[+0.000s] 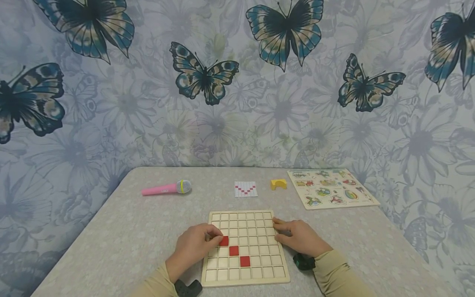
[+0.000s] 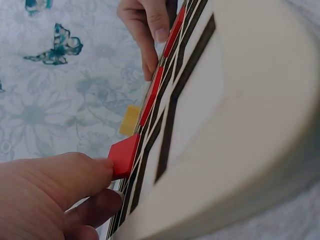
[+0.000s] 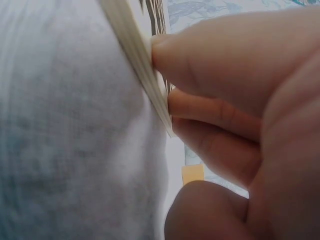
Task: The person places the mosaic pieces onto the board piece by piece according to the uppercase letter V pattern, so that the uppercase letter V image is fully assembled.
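Observation:
A pale wooden grid board (image 1: 243, 283) lies flat in front of me. My left hand (image 1: 194, 244) pinches a red square tile (image 1: 224, 241) between thumb and fingers over the board's left side. The left wrist view shows that tile tilted, its lower edge at the grid. Two more red tiles, one nearer the middle (image 1: 233, 251) and one below it (image 1: 245, 261), sit in cells, forming a diagonal down to the right. My right hand (image 1: 302, 238) rests against the board's right edge, thumb and fingertips touching its rim, as the right wrist view also shows.
Behind the board lies a white card (image 1: 246, 189) with a V of pink squares on a grid. A pink toy microphone (image 1: 167, 188) lies back left. A yellow arch block (image 1: 278, 184) and a picture puzzle board (image 1: 334, 189) are back right. A butterfly-patterned wall (image 1: 237, 136) borders the table.

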{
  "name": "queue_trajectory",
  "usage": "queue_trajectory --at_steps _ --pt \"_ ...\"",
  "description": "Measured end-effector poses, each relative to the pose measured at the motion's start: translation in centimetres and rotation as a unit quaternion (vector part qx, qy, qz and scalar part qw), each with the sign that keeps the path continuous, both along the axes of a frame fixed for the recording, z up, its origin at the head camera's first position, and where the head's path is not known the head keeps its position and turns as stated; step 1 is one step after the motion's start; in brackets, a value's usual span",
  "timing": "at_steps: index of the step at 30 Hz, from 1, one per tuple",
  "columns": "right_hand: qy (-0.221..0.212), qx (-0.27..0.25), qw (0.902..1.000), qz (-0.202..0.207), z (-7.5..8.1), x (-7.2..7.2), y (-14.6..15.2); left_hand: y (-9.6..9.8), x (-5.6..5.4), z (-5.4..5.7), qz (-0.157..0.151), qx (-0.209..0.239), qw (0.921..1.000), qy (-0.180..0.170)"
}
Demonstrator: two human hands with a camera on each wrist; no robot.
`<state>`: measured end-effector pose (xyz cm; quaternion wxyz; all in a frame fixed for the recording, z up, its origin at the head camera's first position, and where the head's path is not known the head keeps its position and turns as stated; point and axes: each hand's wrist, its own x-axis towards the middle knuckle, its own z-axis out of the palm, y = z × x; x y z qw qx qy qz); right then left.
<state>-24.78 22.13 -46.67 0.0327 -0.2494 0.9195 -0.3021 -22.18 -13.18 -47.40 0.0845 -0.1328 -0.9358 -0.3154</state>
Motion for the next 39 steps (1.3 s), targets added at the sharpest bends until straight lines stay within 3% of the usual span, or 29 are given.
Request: queue_trajectory --at_steps 7,17,20,23,27,30,34,39 --pt "-0.005 0.002 1.0000 -0.001 0.2 0.1 -0.1 0.1 0.2 0.1 -0.004 -0.048 0.9987 0.017" --pt "-0.010 0.013 0.9999 -0.004 0.2 0.1 -0.1 0.3 0.5 0.2 -0.008 -0.064 0.9979 0.003" --pt "-0.012 0.008 0.9999 -0.004 0.2 0.2 -0.1 0.2 0.5 0.3 -0.003 -0.046 0.9989 -0.004" --pt "-0.012 0.010 0.9999 -0.004 0.3 0.2 -0.1 -0.2 0.2 1.1 0.021 0.008 0.9994 -0.026" --pt "-0.009 0.019 0.9998 -0.004 0.6 0.2 -0.2 -2.1 -0.5 2.5 0.080 0.060 0.9942 -0.041" --pt "-0.009 0.019 0.9998 -0.002 0.7 0.2 -0.2 -4.3 -1.0 3.2 0.102 0.054 0.9921 -0.050" --pt "-0.007 0.018 0.9998 -0.002 0.6 0.2 -0.3 -7.1 -1.8 3.2 0.080 0.041 0.9927 -0.080" --pt "-0.008 0.018 0.9998 0.001 0.5 0.3 -0.3 -9.0 -2.1 2.6 0.037 0.041 0.9914 -0.118"
